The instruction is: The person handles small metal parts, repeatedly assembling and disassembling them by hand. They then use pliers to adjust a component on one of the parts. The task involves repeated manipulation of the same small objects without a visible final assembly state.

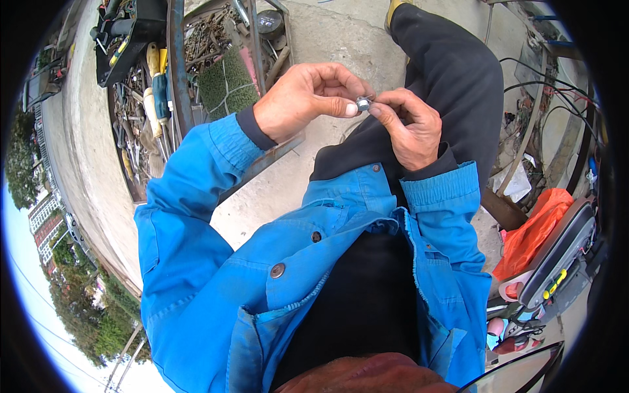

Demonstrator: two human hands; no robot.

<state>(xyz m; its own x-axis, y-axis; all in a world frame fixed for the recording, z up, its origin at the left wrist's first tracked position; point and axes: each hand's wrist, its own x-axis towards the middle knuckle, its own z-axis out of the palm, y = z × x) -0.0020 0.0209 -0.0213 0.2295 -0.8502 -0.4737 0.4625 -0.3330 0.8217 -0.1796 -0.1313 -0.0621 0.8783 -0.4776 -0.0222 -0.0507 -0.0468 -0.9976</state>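
Observation:
A small, shiny metal piece [363, 103], short and rounded, sits between my two hands above my trouser leg. My left hand [304, 98] pinches it from one side with the thumb and forefinger. From the other side my right hand [414, 128] grips it, thumb and forefinger pressed together and the other fingers curled. The fingertips cover part of the piece, and it is too small to tell its exact kind.
To the left stands a metal tray [178, 65] of tools and scrap, with screwdrivers [159, 92] and a green bristly pad [228, 82]. A black box [141, 39] rests on its far left. At right lie an orange plastic bag [538, 226], black cables [557, 85] and a grey case [557, 255].

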